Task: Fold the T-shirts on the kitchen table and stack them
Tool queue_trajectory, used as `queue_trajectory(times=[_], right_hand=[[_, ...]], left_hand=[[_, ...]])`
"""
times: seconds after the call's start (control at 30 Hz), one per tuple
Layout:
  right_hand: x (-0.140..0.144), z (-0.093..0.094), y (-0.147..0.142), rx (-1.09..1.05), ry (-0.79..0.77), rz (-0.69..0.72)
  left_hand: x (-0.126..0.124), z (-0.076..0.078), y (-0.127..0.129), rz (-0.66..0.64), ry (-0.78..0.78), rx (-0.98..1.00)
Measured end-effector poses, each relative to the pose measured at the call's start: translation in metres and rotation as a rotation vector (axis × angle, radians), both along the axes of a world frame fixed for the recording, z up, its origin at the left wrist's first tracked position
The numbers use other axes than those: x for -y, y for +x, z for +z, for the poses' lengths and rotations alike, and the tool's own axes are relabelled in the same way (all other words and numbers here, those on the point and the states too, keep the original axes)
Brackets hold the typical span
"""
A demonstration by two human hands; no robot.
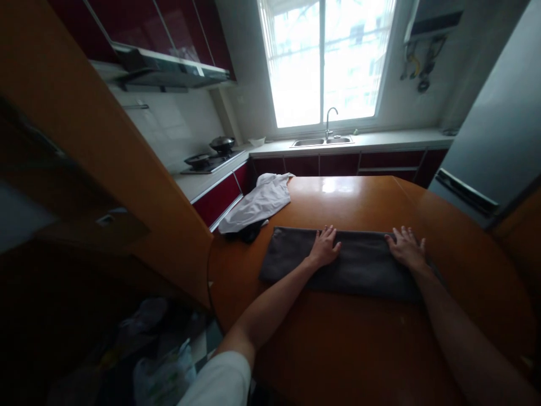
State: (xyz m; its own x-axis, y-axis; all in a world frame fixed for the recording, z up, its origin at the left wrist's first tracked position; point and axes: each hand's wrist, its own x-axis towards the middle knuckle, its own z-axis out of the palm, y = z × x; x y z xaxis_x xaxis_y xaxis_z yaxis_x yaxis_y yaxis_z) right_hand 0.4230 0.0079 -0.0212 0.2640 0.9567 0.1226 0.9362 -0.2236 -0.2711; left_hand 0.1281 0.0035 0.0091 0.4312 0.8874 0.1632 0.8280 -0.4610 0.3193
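Left hand (325,247) and right hand (406,248) on one folded, dark-grey cloth rectangle (366,268).
Fingers spread, grasping nothing; one rumpled white cloth (262,202) at ten o'clock.

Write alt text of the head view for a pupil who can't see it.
Left hand and right hand rest on a folded dark gray cloth on a brown kitchen table; a crumpled white cloth lies at the table's left edge.

We have a glossy orange-brown table (346,203) with curved sides and a straight far edge. On it we see a dark grey cloth (359,268), folded into a flat, long rectangle, and, along the far left edge, a crumpled white cloth (260,204) with something black (252,232) peeking out beneath.
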Motion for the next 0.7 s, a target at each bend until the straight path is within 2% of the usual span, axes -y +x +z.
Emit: queue_trajectory(times=[0.1,0.17,0.23,0.3,0.37,0.5,0.6,0.7], right_hand=[[0.004,0.01,-0.014,0.016,0.104,0.034],[0.009,0.016,-0.033,0.041,0.183,0.106],[0.014,0.018,-0.057,0.058,0.242,0.203],[0.018,0.014,-0.078,0.065,0.242,0.286],[0.02,0.005,-0.093,0.063,0.172,0.335],[0.02,-0.008,-0.101,0.061,0.036,0.363],[0.019,-0.006,-0.094,0.06,0.076,0.336],[0.016,0.0,-0.079,0.054,0.138,0.265]], left_hand=[[-0.003,0.018,-0.016,0.0,0.004,-0.065],[-0.004,0.03,-0.033,0.022,-0.024,-0.122],[-0.004,0.034,-0.052,0.069,-0.05,-0.17],[-0.002,0.03,-0.069,0.141,-0.053,-0.196],[0.0,0.02,-0.081,0.223,-0.054,-0.198],[-0.001,0.003,-0.088,0.296,-0.087,-0.154],[-0.005,0.006,-0.093,0.293,-0.04,-0.121],[-0.009,0.013,-0.113,0.373,0.055,-0.122]])
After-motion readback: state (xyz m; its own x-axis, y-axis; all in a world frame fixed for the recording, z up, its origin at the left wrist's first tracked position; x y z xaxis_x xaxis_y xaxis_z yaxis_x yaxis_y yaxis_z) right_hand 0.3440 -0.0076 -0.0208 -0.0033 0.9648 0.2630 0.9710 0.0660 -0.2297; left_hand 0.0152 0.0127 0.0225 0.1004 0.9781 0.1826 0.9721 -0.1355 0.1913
